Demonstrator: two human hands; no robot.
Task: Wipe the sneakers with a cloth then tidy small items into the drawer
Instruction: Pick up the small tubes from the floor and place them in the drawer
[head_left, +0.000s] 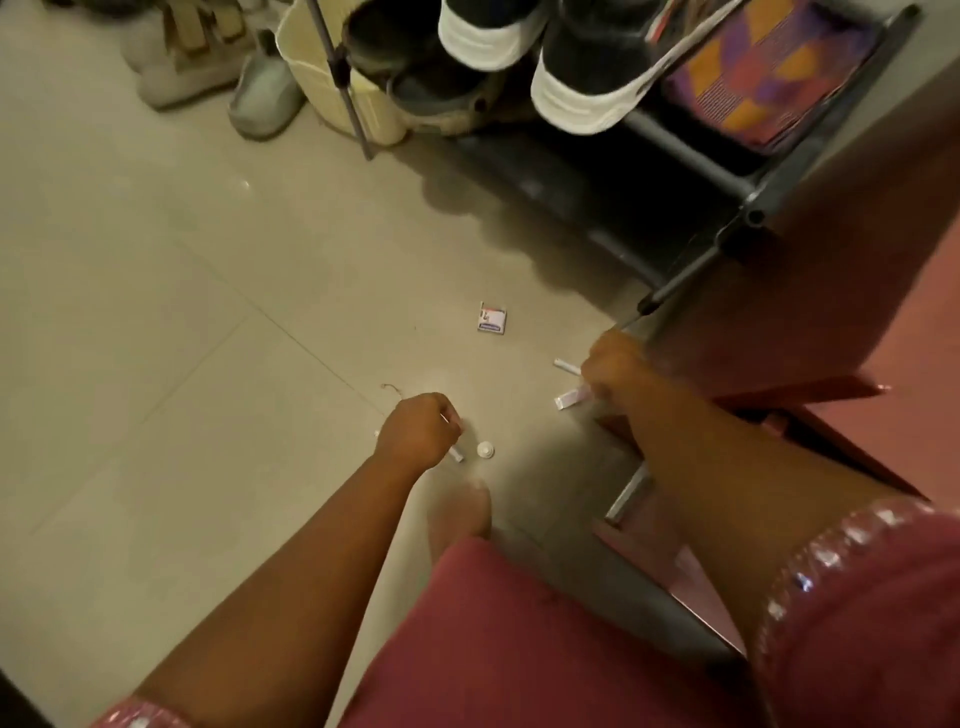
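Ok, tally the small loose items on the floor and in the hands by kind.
Thin white sticks: 3 (two at the right hand, one in the left hand)
Small printed cardboard box: 1
Small white round cap: 1
Total: 5

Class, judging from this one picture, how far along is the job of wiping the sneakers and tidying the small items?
Wiping looks done: the black, white-soled sneakers sit on the dark shoe rack. In hand: left hand and right hand each grip small white sticks. Left: the small white box and round white cap lie on the tiled floor.
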